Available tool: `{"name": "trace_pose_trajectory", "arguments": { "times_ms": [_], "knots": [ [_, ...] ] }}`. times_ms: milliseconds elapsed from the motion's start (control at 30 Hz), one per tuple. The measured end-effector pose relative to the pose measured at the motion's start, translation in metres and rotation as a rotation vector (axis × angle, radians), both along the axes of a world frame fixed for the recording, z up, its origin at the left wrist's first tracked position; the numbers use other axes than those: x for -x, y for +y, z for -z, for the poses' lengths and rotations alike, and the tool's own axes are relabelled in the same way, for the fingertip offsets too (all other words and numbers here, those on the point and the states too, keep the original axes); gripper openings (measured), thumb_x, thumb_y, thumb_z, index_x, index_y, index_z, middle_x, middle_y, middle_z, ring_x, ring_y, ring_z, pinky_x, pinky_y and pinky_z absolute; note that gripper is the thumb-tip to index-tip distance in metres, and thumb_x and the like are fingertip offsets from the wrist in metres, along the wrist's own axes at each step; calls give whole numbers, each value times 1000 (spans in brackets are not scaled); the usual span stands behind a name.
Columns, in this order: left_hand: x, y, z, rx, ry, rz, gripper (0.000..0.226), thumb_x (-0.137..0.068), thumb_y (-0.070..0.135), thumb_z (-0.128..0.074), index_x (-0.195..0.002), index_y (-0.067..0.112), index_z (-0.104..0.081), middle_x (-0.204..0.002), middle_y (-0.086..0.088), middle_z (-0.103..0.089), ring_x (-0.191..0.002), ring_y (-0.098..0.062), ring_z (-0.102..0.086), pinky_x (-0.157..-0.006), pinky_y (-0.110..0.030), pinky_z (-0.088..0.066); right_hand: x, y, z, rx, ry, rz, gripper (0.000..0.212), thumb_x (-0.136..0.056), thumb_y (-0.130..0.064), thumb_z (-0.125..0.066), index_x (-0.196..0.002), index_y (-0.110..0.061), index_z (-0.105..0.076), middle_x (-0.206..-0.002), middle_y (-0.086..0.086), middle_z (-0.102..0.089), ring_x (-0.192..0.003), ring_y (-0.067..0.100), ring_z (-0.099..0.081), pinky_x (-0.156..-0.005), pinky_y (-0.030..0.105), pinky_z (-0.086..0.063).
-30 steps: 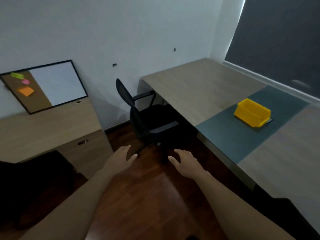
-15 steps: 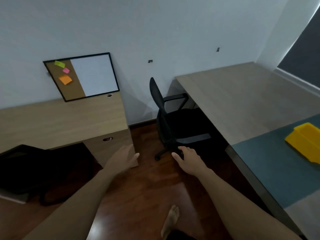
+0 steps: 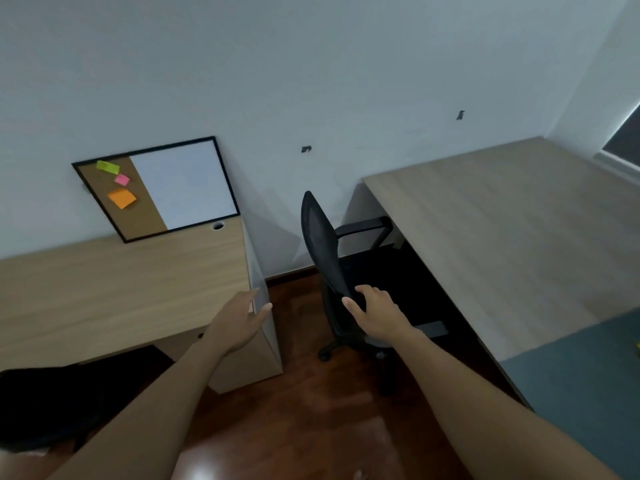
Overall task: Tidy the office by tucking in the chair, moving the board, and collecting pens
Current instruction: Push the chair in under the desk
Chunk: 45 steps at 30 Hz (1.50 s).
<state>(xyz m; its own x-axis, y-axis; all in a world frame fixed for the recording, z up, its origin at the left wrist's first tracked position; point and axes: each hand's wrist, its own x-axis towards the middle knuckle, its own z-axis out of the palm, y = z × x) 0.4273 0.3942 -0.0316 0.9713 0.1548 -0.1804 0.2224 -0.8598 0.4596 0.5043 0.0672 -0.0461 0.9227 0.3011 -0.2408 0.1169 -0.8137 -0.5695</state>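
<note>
A black office chair (image 3: 322, 244) stands on the wooden floor, its seat partly under the long desk (image 3: 502, 220) on the right. My right hand (image 3: 375, 315) is at the lower edge of the chair's mesh back, fingers spread, touching or nearly touching it. My left hand (image 3: 239, 322) hovers open over the corner of the left desk (image 3: 114, 289). A black-framed board (image 3: 180, 188), half cork with three sticky notes and half whiteboard, leans against the wall on the left desk. No pens are visible.
A grey-blue mat (image 3: 588, 375) covers the near part of the long desk. A dark chair or bag (image 3: 41, 407) sits under the left desk at the lower left. Dark wooden floor (image 3: 294, 427) lies between the desks.
The view has swung left and closer to the chair; the yellow bin has left the frame. My right hand has reached forward to the chair's back, and my left hand has risen over the left desk corner.
</note>
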Motion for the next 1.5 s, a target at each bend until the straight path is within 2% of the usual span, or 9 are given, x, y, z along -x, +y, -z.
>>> {"name": "trace_pose_trajectory", "arguments": {
  "times_ms": [300, 633, 833, 933, 1033, 1133, 1233, 1333, 1500],
  "knots": [
    [-110, 10, 16, 2, 2, 102, 76, -106, 62, -45, -164, 13, -39, -168, -9, -43, -155, -25, -41, -127, -38, -31, -77, 25, 15, 12, 56, 19, 77, -104, -73, -40, -160, -21, -41, -159, 7, -50, -147, 29, -46, -118, 54, -45],
    [-276, 48, 35, -2, 3, 367, 65, -112, 53, -39, -165, 15, -37, -168, -6, -42, -155, -23, -40, -127, -39, -32, -156, 86, 36, -23, 141, 218, 82, -100, -79, -40, -159, -22, -44, -158, 5, -52, -143, 26, -53, -118, 50, -48],
    [-376, 57, 37, 22, 49, 594, 63, -114, 45, -35, -169, 15, -26, -177, -3, -19, -163, -23, -26, -132, -44, -28, -186, 114, 39, -35, 222, 366, 85, -99, -81, -38, -160, -22, -42, -160, 4, -49, -144, 25, -52, -119, 44, -47],
    [-410, 52, 45, -22, 36, 700, 65, -114, 47, -37, -169, 14, -27, -180, 0, -11, -167, -21, -12, -135, -43, -19, -192, 125, 45, -35, 241, 444, 86, -98, -82, -36, -159, -22, -43, -159, 4, -50, -143, 24, -53, -117, 43, -48],
    [-433, 41, 54, -133, -34, 866, 63, -113, 48, -36, -167, 15, -34, -178, 0, -19, -168, -19, -2, -137, -43, -12, -192, 137, 51, -44, 293, 538, 92, -95, -87, -32, -158, -20, -44, -156, 5, -52, -139, 26, -55, -116, 45, -49],
    [-441, 32, 65, -289, -36, 1030, 57, -114, 50, -29, -160, 22, -49, -171, 5, -38, -168, -17, -1, -136, -52, 0, -186, 156, 59, -31, 402, 604, 104, -88, -96, -23, -153, -19, -50, -148, 7, -57, -131, 29, -60, -113, 52, -49],
    [-441, 24, 81, -434, -43, 1118, 57, -115, 47, -20, -149, 28, -62, -157, 11, -56, -167, -15, -12, -132, -60, 12, -179, 173, 71, -6, 412, 693, 109, -83, -101, -13, -144, -23, -56, -138, 5, -62, -122, 29, -62, -109, 55, -50],
    [-444, 19, 91, -511, -124, 1125, 61, -114, 44, -18, -133, 30, -74, -140, 15, -69, -157, -15, -37, -132, -58, 10, -178, 175, 73, 47, 335, 764, 105, -84, -100, -11, -135, -24, -63, -122, 3, -69, -108, 26, -67, -97, 51, -57],
    [-463, 4, 102, -470, -177, 1148, 64, -109, 45, -19, -117, 32, -80, -126, 17, -76, -128, -10, -61, -129, -42, -17, -185, 165, 75, 153, 249, 820, 100, -88, -96, -11, -129, -26, -68, -113, 4, -72, -100, 27, -70, -80, 45, -57]
  ]
}}
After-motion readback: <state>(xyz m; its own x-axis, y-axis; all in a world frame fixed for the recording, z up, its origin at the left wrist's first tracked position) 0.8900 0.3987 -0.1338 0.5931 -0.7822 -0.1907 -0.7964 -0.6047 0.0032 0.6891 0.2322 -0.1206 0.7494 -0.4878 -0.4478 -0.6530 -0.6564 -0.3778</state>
